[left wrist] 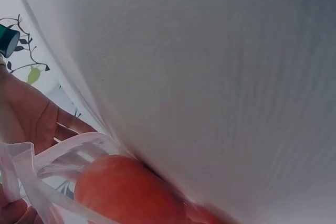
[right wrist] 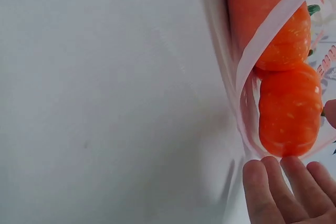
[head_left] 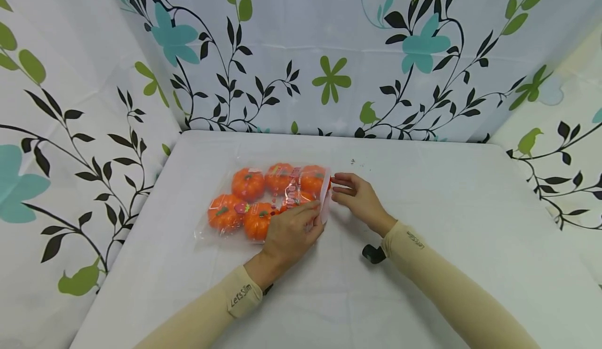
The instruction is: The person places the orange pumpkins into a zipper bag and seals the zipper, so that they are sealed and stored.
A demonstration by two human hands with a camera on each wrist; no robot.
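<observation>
A clear plastic zip bag point(head_left: 325, 195) lies on the table with several small orange toy pumpkins point(head_left: 247, 184) inside. Its pale pink mouth faces right and gapes, as the right wrist view shows. My left hand point(head_left: 290, 230) pinches the near corner of the mouth, its wrist low over the table. At the far side of that mouth is my right hand point(head_left: 359, 201), fingers extended and slightly spread. In the right wrist view, the fingertips point(right wrist: 255, 170) come right up to a pumpkin point(right wrist: 290, 111) just inside the opening, with the thumb on the other side.
The white-covered table point(head_left: 423, 192) extends around the bag. A patterned leafy curtain point(head_left: 282, 46) encloses the back and both sides. A dark wrist camera point(head_left: 373, 254) juts from under the right sleeve. A few tiny dark specks point(head_left: 353, 161) lie beyond the right hand.
</observation>
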